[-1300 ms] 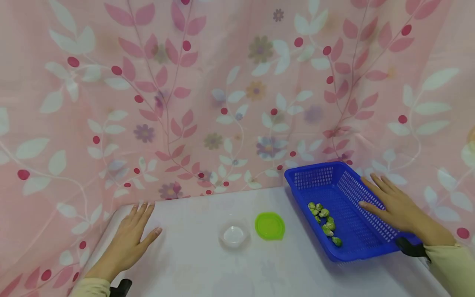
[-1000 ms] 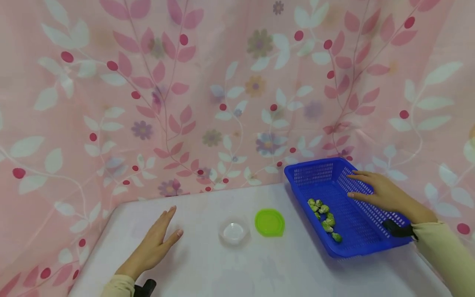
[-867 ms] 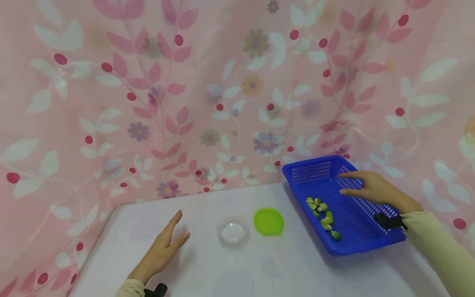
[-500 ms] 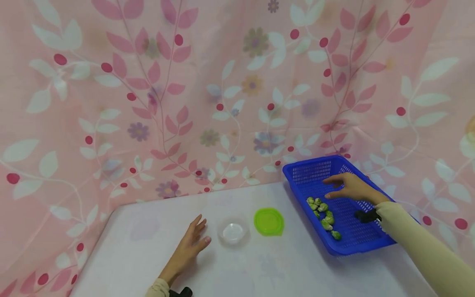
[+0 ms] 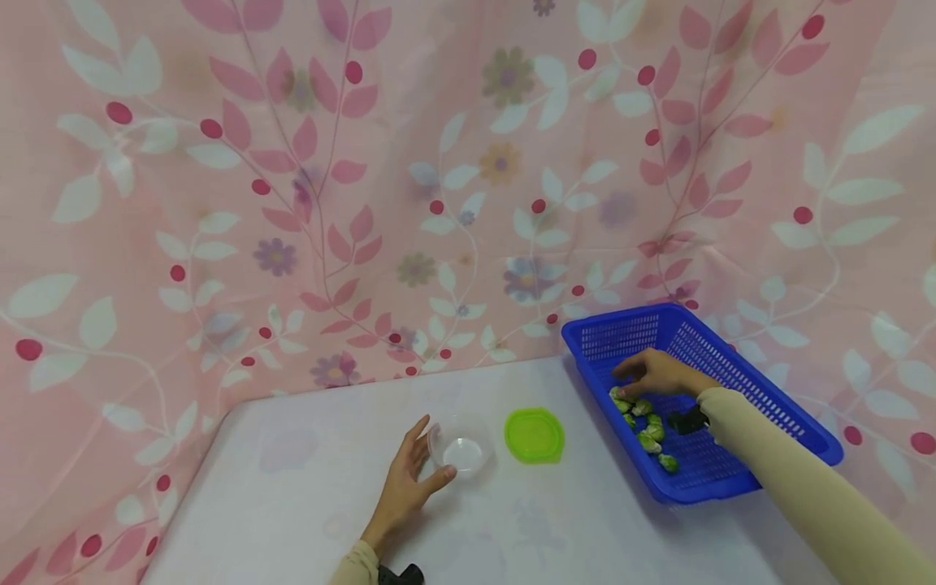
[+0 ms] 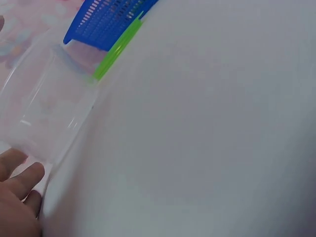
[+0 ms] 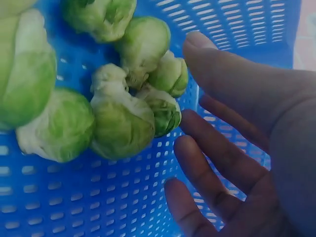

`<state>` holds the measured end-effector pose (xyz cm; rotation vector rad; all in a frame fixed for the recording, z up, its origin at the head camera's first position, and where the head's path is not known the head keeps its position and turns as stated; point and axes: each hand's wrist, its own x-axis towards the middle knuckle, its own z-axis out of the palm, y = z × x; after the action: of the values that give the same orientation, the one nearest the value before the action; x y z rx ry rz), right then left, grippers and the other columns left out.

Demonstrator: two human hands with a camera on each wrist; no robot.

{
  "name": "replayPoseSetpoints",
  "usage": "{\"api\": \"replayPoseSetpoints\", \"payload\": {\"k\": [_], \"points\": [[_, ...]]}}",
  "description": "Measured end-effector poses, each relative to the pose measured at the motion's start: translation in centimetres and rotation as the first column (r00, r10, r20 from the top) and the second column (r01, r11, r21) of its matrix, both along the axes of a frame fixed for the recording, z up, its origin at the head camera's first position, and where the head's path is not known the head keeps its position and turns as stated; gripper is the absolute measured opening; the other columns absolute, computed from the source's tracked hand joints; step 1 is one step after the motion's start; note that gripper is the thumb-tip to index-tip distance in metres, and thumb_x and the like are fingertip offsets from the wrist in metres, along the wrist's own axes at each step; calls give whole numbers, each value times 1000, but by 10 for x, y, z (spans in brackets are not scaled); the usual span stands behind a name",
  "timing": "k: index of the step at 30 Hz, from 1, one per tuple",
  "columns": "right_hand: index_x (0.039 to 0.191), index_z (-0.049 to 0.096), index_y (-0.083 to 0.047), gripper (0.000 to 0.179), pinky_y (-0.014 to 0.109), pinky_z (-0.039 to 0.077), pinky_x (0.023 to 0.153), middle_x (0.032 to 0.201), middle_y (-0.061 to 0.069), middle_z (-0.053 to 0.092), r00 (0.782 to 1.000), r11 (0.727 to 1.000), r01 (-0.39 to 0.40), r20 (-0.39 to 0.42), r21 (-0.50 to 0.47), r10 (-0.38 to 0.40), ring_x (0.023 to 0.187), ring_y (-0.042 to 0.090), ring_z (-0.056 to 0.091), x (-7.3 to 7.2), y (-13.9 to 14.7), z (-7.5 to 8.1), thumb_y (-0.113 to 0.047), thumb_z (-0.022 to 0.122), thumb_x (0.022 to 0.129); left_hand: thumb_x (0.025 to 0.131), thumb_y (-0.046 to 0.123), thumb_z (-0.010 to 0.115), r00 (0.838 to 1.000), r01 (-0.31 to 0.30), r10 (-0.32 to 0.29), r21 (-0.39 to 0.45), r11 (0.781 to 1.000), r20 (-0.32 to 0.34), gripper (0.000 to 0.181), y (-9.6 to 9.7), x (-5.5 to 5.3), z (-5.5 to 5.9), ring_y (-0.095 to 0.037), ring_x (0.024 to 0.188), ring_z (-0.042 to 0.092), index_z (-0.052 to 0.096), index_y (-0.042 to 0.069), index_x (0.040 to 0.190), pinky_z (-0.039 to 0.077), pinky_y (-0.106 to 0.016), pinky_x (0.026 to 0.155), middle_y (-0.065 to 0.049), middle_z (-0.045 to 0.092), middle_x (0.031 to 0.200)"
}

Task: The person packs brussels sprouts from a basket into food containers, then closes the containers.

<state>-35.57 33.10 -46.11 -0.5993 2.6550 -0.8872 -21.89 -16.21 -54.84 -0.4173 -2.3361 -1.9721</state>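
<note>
Brussels sprouts [image 5: 649, 439] lie along the left side of the blue basket [image 5: 775, 396]. My right hand [image 5: 661, 374] reaches into the basket over the far end of the sprouts. In the right wrist view its thumb and fingers [image 7: 212, 170] are spread apart beside the nearest sprout [image 7: 165, 112], with nothing held between them. A clear plastic bowl [image 5: 462, 449] stands on the table. My left hand [image 5: 406, 487] is at its left side, thumb in front and fingers behind. The left wrist view shows the fingers [image 6: 24, 178] close to the bowl's wall; whether they touch it is unclear.
A bright green lid [image 5: 535, 435] lies flat between the bowl and the basket. The white table [image 5: 292, 504] ends at the back against a pink floral curtain [image 5: 409, 203]. The basket's raised rim surrounds my right hand.
My left hand has moved right, from the table's left part to the bowl. My right hand has moved left from the basket's right side and lowered to the sprouts.
</note>
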Motion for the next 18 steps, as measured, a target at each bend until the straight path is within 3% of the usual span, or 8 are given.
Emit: {"api": "replayPoseSetpoints", "payload": {"k": [7,18], "points": [[131,71,6,51,51,61,96,126,22,75,1000,1000,-10,-5,15,10,114,36,73,-8,-2,-5,-27,83,94,88,18,88,998,-48,49,-16,999,51,90,9,1,1,-36,151,47,39,29,163,30,-10,115,-14,47,165],[127,74,3,44,49,62,94,120,16,78,999,1000,10,37,-16,-9,107,27,76,-9,-4,-10,-27,81,96,88,19,88,998,-48,49,-44,998,39,92,11,0,-1,-38,149,50,37,18,165,35,-14,116,-19,47,164]]}}
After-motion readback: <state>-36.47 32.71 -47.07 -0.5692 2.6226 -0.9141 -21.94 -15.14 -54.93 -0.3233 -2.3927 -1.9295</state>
